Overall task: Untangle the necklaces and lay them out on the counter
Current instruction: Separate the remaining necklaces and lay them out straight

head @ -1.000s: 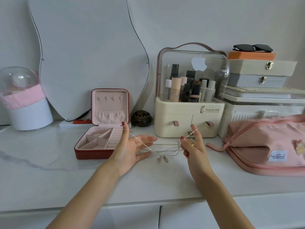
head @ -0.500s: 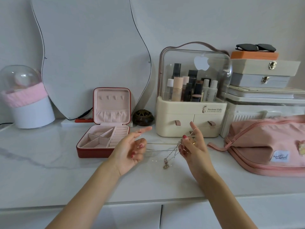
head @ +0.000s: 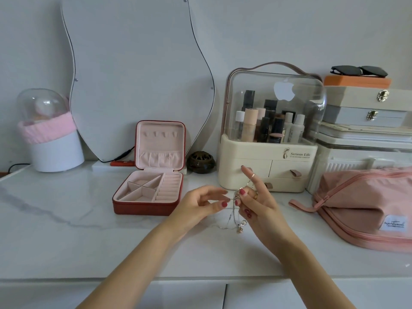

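Thin silver necklaces (head: 233, 216) hang in a tangled bunch above the white marble counter (head: 66, 230), with small pendants dangling at the bottom. My right hand (head: 256, 202) holds the top of the bunch between thumb and fingers, index finger raised with chain looped over it. My left hand (head: 200, 205) is close beside it on the left, fingertips pinching a strand at the knot. The chains' lower loops trail onto the counter between my hands.
An open red jewellery box (head: 148, 197) with pink lining sits to the left. A cream cosmetics organiser (head: 267, 168) stands behind my hands, a pink pouch (head: 365, 208) lies to the right, and a small dark incense holder (head: 200, 162) and a mirror (head: 138, 74) stand at the back.
My left hand has moved right, up to the right hand, and now pinches the chains. The stretched strands have slackened and the bunch now hangs from my right hand.
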